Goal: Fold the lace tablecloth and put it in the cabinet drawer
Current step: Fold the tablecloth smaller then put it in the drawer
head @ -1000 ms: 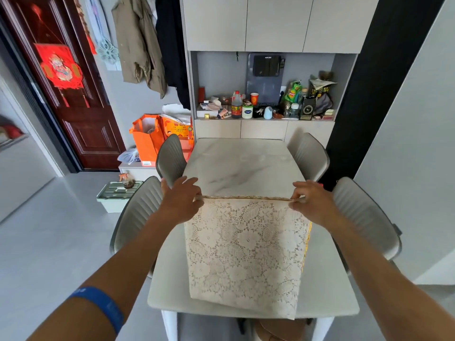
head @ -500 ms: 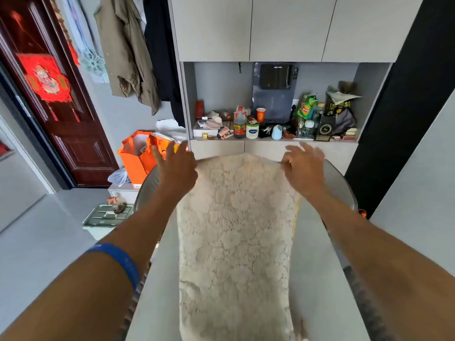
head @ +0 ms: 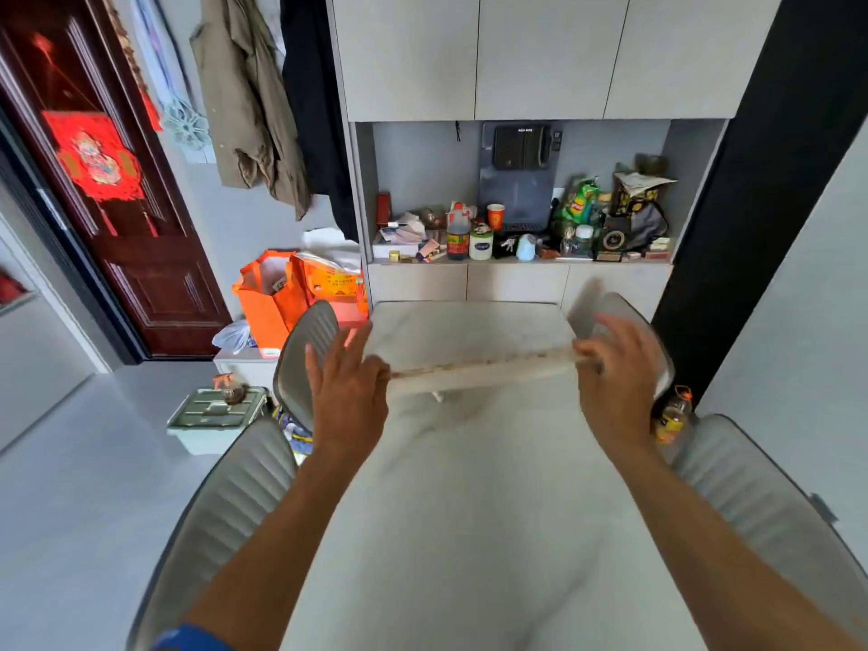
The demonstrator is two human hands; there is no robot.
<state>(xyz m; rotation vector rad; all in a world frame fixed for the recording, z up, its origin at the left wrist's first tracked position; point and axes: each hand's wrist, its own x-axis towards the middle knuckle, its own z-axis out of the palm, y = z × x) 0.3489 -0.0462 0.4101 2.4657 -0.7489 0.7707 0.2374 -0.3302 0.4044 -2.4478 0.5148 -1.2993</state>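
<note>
The lace tablecloth (head: 479, 371) shows only as a thin, blurred pale strip stretched between my hands, seen edge-on above the marble table (head: 469, 509). My left hand (head: 347, 392) pinches its left end with the thumb, the other fingers raised. My right hand (head: 615, 373), blurred by motion, grips the right end. Past the table's far end stands the cabinet, with its pale drawer fronts (head: 516, 284) all closed under a cluttered shelf.
Grey chairs flank the table: two on the left (head: 305, 359) (head: 225, 509) and two on the right (head: 624, 321) (head: 775, 509). Orange bags (head: 277, 298) and a green box (head: 216, 411) sit on the floor to the left. Bottles and packets crowd the cabinet shelf (head: 516, 242).
The cloth lay spread flat on the table under my hands. It has been lifted and swung up, so it now appears edge-on between my hands, and the tabletop is bare.
</note>
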